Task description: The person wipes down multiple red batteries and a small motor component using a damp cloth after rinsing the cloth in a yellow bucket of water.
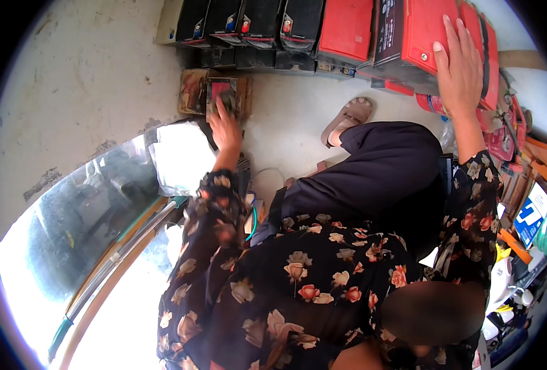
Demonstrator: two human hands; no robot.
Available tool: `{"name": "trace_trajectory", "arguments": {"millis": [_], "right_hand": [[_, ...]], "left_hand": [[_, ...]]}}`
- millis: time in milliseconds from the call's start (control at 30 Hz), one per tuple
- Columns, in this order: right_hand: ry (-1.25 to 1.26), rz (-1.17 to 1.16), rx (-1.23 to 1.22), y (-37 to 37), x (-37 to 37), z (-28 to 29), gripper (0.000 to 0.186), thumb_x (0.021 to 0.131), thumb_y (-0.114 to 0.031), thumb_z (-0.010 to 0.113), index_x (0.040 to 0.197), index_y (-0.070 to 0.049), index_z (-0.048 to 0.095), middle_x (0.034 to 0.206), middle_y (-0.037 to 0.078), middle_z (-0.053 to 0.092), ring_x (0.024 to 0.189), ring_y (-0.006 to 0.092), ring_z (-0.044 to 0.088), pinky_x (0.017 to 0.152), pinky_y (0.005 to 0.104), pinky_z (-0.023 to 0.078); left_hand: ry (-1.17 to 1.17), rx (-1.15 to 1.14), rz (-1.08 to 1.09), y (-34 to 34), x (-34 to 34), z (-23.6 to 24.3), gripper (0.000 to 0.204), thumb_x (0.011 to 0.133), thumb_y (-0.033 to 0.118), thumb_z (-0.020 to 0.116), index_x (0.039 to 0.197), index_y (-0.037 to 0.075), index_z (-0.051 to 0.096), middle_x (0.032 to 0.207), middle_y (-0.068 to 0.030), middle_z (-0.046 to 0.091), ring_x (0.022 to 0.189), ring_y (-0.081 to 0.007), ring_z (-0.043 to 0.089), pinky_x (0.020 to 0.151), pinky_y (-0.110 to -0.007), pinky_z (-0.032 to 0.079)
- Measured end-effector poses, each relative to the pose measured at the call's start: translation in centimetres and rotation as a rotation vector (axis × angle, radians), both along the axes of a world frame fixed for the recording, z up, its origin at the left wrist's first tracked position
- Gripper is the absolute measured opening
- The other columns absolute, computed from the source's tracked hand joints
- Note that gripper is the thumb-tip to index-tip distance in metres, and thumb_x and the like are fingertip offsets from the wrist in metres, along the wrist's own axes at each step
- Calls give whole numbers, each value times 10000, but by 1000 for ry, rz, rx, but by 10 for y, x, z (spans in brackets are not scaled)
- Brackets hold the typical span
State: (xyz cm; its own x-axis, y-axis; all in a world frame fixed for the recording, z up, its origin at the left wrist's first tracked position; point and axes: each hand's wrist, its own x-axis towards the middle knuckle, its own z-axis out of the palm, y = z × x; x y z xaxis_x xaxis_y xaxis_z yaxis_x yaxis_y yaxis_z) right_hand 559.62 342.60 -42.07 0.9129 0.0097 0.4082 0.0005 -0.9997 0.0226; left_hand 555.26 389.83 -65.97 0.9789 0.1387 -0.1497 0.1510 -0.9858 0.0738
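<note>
My right hand [461,74] lies with its fingers stretched out on a red battery-like case [421,28] at the upper right. My left hand [226,131] reaches to a small box-shaped battery [215,91] with a pink-red patch, which stands low by the wall. A dark, blurred bunched thing [228,98] is under the left fingertips, pressed against that battery; its kind cannot be made out. The left fingers are partly curled over it, with one finger pointing forward.
Black batteries [258,21] with red and blue terminal caps line the far side, beside another red case [345,28]. A worn brown box [193,91] stands at the wall. A glass pane with a metal rail [119,246] is at left. Cluttered tools and packages [532,216] fill the right.
</note>
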Motion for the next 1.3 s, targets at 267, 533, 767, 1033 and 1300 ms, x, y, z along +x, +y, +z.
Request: {"name": "trace_trajectory", "arguments": {"millis": [267,533,767,1033,1300], "right_hand": [[-30,23,15,-1,1,-2,494,979,-411,378,1437,-226,390,1462,93,394,1324,304,384,1098,434,265],[87,-72,39,10,-6,16,507,925,-245,468,1398,-70,416,1429,195,397,1323,357,365,1103,455,258],[-21,9,3,5,3,5,488,981,-401,374,1436,-222,391,1464,94,394,1316,304,397,1084,411,292],[-4,25,11,4,4,0,477,982,-374,381,1427,-204,405,1454,113,404,1316,312,397,1080,404,297],[8,11,10,7,7,1,472,980,-356,384,1426,-205,407,1453,108,406,1311,310,405,1076,397,307]], "left_hand": [[-135,-45,-135,-11,24,3,747,837,139,621,1472,228,238,1212,-194,455,1084,-379,499,835,-459,496],[-50,-17,-146,-21,59,12,726,849,125,624,1461,230,249,1165,-145,480,1082,-365,508,835,-445,513],[231,-166,7,19,-23,37,747,823,101,643,1458,215,267,1198,-188,499,1080,-405,514,882,-480,464],[-100,-109,-27,65,125,28,619,838,186,640,1405,231,397,1224,-184,536,1086,-399,539,888,-480,462],[324,234,77,112,125,34,454,864,261,603,1311,273,522,1104,-142,643,1033,-350,615,827,-480,507]]}}
